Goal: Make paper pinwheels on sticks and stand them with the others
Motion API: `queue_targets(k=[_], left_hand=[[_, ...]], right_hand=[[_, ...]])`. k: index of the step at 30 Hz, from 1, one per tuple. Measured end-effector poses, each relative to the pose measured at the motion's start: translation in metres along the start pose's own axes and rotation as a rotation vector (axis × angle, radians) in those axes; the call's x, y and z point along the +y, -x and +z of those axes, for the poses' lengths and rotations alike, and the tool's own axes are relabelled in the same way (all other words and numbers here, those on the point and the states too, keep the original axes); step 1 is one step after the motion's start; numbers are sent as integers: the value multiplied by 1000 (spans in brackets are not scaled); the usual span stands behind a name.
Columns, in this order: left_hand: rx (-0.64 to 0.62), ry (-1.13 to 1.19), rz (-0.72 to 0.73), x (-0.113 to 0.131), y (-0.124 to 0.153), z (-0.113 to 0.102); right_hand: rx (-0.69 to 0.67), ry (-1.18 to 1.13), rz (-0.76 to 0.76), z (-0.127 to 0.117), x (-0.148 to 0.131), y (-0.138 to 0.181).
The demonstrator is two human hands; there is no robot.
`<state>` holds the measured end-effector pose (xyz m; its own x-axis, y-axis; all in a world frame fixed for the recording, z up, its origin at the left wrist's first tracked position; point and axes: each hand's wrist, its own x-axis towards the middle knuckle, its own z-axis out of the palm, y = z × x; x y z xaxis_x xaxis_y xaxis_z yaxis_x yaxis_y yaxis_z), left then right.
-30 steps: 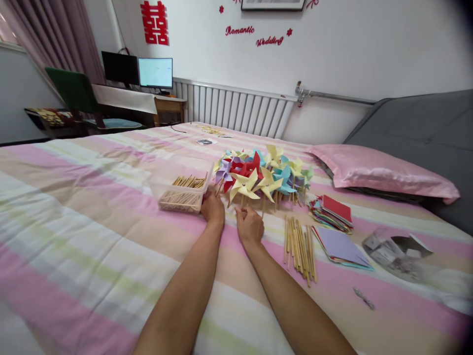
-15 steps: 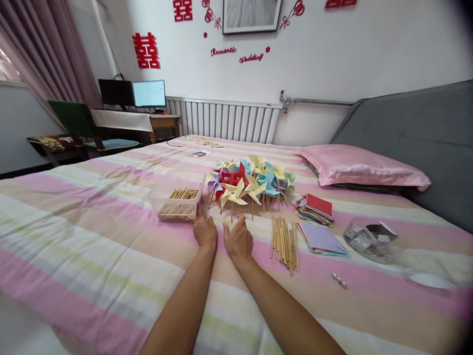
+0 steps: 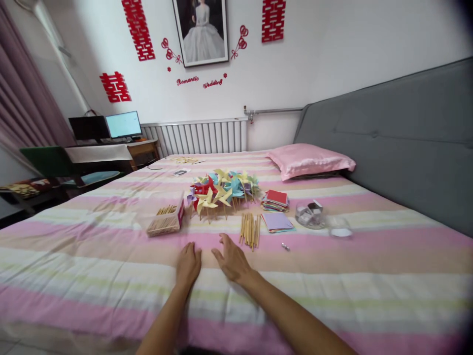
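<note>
Clear plastic, the shallow box of thin wooden sticks (image 3: 164,224) sits beyond the left hand (image 3: 187,265) and a little to its left; that hand lies flat and open on the pink striped bed sheet (image 3: 92,256), holding nothing. Farther off, ahead of both hands, the heap of coloured paper pinwheels (image 3: 221,190) looks flimsy and crushable, safer held by the stems. The right hand (image 3: 231,257) is likewise spread and empty, just short of the loose bundle of pale wooden sticks (image 3: 250,230), which seem light, stiff and apt to roll, best pinched mid-length.
</note>
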<state>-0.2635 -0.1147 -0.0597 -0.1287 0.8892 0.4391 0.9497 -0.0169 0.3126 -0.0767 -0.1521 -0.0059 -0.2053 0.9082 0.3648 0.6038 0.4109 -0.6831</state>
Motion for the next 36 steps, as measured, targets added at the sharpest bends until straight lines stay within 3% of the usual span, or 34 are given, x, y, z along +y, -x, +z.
queue_targets(k=[2, 4, 9, 13, 16, 19, 36], left_hand=[[-19, -16, 42, 0, 14, -5], [-30, -28, 76, 2, 27, -9], [-23, -50, 133, 8, 51, -21], [10, -100, 172, 11, 60, -26], [28, -150, 195, 10, 61, -25], [37, -186, 208, 8, 59, -24], [106, -56, 8, 14, 60, -32]], right_hand=[[102, 70, -21, -36, 10, 12], [188, 290, 74, -74, 32, 21], [313, 503, 331, -163, 117, 55], [328, 646, 486, -204, 179, 102], [305, 703, 509, -208, 207, 129], [313, 745, 482, -202, 220, 137], [380, 795, 437, -200, 233, 132]])
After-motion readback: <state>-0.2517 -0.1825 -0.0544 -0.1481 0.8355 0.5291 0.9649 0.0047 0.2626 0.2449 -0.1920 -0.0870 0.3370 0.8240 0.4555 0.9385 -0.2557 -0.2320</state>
